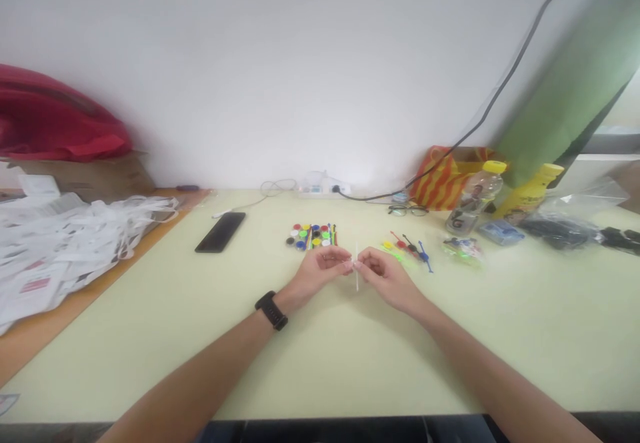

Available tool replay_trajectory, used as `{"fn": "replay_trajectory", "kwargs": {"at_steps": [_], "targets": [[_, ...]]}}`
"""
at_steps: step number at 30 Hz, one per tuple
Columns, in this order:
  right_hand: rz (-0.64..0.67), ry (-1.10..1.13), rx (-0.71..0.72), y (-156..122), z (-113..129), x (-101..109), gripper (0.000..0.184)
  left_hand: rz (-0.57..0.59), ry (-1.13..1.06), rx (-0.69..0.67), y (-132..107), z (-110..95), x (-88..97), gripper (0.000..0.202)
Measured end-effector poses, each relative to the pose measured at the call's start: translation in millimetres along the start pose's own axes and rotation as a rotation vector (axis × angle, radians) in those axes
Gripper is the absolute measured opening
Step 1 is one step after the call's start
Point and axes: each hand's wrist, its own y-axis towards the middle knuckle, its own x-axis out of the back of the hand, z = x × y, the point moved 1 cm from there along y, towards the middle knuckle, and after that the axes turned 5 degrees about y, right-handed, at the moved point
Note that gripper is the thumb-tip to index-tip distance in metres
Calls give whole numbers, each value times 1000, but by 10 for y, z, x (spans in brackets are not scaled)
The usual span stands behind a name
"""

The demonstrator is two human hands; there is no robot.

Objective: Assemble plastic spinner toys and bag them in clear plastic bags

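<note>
Over the middle of the table (280, 369), my left hand (323, 271) and my right hand (387, 277) meet fingertip to fingertip. Between them stands a thin white plastic stick (357, 284), roughly upright, pinched by thumb and fingers from both sides; its middle is hidden by the fingertips. Just beyond my left hand lie rows of small round discs (303, 235) in red, white, black, blue, green and yellow, with several thin coloured sticks at their right end. Past my right hand are coloured sticks with round discs at their middles (413, 248), in red, black, blue and yellow.
A black phone (220, 232) lies to the left. White straps and bags (75, 243) heap on the left edge. At right stand a clear bottle (473, 199) and a yellow bottle (530, 195), near a small plastic bag (463, 251). A power strip (323, 186) sits against the wall.
</note>
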Motion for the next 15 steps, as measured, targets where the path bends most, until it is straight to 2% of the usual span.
{"fn": "replay_trajectory", "kwargs": {"at_steps": [4, 10, 13, 15], "targets": [[-48, -194, 15, 20, -58, 95, 27, -32, 84, -2, -7, -5, -18, 42], [-145, -942, -61, 69, -170, 320, 9, -107, 231, -9, 24, 9, -37, 34], [-163, -1058, -94, 87, -202, 367, 8, -111, 259, -10, 30, 23, -43, 32], [-186, -1049, -89, 90, -203, 373, 13, -114, 268, -14, 25, 32, -47, 32]]}}
